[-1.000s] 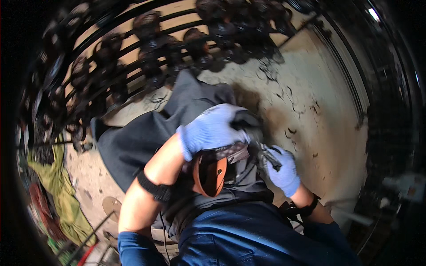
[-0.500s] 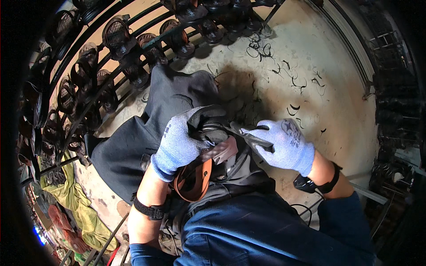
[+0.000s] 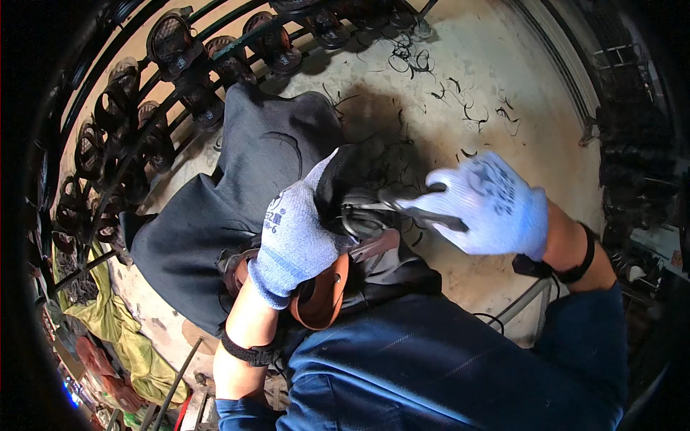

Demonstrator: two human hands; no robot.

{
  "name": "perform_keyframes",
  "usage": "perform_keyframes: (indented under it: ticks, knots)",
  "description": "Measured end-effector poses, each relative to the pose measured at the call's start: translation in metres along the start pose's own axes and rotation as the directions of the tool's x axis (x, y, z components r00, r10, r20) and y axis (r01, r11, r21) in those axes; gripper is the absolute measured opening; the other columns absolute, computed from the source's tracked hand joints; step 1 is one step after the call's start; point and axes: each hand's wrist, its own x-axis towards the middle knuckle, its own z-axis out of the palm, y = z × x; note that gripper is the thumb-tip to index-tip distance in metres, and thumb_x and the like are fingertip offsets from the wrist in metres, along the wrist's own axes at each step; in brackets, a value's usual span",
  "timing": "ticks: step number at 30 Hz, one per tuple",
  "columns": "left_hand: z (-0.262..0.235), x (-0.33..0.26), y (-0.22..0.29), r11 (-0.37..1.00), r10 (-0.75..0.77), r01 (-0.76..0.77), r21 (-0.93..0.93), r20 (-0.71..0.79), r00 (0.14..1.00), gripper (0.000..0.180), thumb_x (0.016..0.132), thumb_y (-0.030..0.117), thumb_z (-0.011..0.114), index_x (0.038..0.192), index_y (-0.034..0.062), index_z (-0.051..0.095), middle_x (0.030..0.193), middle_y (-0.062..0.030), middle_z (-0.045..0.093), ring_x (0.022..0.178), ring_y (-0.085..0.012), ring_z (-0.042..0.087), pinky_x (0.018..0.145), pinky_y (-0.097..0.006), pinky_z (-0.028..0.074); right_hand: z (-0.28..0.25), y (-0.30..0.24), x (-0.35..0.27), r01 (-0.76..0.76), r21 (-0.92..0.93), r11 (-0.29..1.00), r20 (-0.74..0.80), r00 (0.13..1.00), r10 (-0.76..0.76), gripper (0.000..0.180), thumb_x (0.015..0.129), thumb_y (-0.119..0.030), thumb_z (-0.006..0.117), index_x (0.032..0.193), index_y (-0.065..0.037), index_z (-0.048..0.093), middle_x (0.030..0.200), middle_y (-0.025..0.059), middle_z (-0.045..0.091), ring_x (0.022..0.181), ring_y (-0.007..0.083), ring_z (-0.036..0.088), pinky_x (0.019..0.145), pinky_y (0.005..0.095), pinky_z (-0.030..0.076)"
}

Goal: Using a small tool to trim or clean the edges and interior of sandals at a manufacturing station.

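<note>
My left hand (image 3: 298, 237), in a blue-grey glove with black-coated fingers, is wrapped round a sandal with a dark sole (image 3: 365, 221). The sandal's brown leather strap (image 3: 320, 298) hangs out below the glove in a loop. My right hand (image 3: 485, 205), gloved alike, is closed at the sole's right edge. From its fingertips a thin grey blade-like tool (image 3: 372, 206) reaches along the edge; its exact kind is blurred and partly covered. A black cloth (image 3: 208, 241) lies over my lap beneath the sandal, with a curled dark strip (image 3: 291, 144) on it.
Racks of dark sandals (image 3: 172, 47) stand on the left and far left. Thin black trimmings (image 3: 410, 57) litter the pale floor (image 3: 532, 93) ahead. A yellow-green cloth (image 3: 129, 345) lies at lower left. Dark shelving (image 3: 636, 158) lines the right side.
My right hand has shifted right and turned, with its forearm swung outward. The left hand's fingers have lifted and the sandal has tilted. A curled dark strip shows more plainly on the cloth.
</note>
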Motion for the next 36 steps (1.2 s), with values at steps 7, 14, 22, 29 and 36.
perform_keyframes:
  ticks: [7,14,22,29,36]
  knots:
    - [0.005,-0.005,0.011,0.993,-0.069,0.064,0.098,0.046,0.997,0.084,0.068,0.032,0.080,0.137,0.0037,0.041,0.100,-0.0197,0.067,0.095,-0.0339,0.065,0.082,-0.037,0.051,-0.006,-0.012,0.002,0.036,-0.095,0.995,0.112,0.993,-0.025,0.033,0.081,-0.026,0.059,0.113,-0.018,0.063,0.083,0.0092,0.060,0.070,0.0208,0.062,0.059,0.0352,0.048]
    - [0.003,-0.017,0.005,0.996,-0.087,0.086,0.034,0.007,0.996,0.087,0.067,0.033,0.081,0.138,0.0045,0.040,0.097,-0.0202,0.067,0.090,-0.0346,0.066,0.080,-0.038,0.052,-0.008,-0.016,-0.001,0.047,-0.130,0.990,0.184,0.983,-0.022,0.036,0.074,-0.019,0.063,0.110,-0.020,0.067,0.077,0.0048,0.055,0.059,0.0214,0.055,0.052,0.0353,0.043]
    - [-0.033,-0.052,-0.005,0.993,-0.115,0.109,0.051,0.139,0.984,0.093,0.062,0.033,0.083,0.137,0.0010,0.039,0.109,-0.0223,0.064,0.104,-0.0332,0.062,0.088,-0.034,0.049,-0.009,-0.017,0.015,0.272,-0.099,0.957,0.166,0.953,-0.254,0.023,0.076,-0.024,0.061,0.097,-0.019,0.067,0.075,0.0034,0.056,0.060,0.0205,0.057,0.055,0.0342,0.045]
    - [-0.063,-0.088,-0.024,0.987,-0.144,0.132,0.092,0.148,0.978,0.090,0.064,0.029,0.083,0.139,0.0031,0.039,0.118,-0.0190,0.061,0.108,-0.0291,0.062,0.091,-0.034,0.047,-0.004,-0.050,0.061,0.287,-0.021,0.958,0.346,0.901,-0.263,0.017,0.083,-0.020,0.053,0.086,-0.008,0.065,0.076,0.0092,0.064,0.073,0.0246,0.065,0.064,0.0358,0.050]
    - [-0.072,-0.133,-0.035,0.947,-0.279,0.276,-0.163,0.004,0.960,0.091,0.065,0.020,0.084,0.141,0.0033,0.037,0.121,-0.0136,0.061,0.112,-0.0197,0.058,0.097,-0.032,0.042,0.033,-0.092,0.102,0.243,0.071,0.968,0.249,0.935,-0.253,0.018,0.083,-0.019,0.054,0.087,-0.006,0.065,0.073,0.0117,0.065,0.073,0.0260,0.066,0.065,0.0388,0.051]
